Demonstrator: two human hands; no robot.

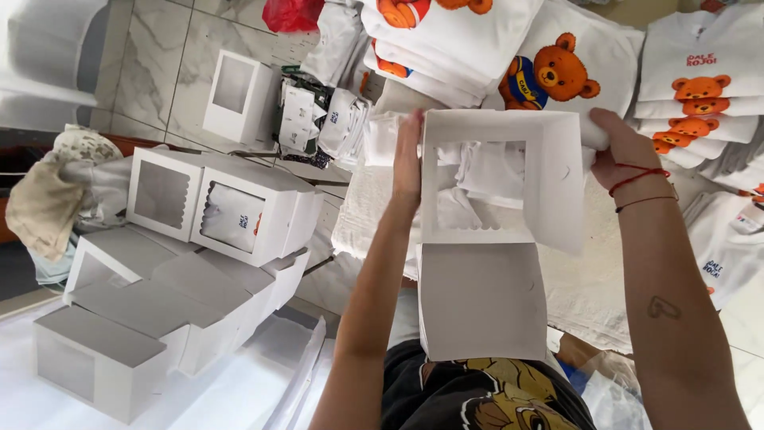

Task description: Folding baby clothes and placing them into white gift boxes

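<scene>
Stacks of folded white bear-print T-shirts (pixel 684 87) are lying ahead. The white windowed cardboard box (pixel 485 239) is being held open above the lap. The left hand (pixel 407 163) is pressing flat against its side; the right hand (pixel 625 151) is gripping its flap.

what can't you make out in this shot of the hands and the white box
Head view:
- Right hand: fingertips hidden behind the white box, so its grip is unclear.
- Left hand: seen edge-on against the box; palm hidden.
- Box inside: hidden by its own panels.
- Stacked boxes: contents blurred behind their windows.
- Bear shirts: cut off by the top edge.
</scene>
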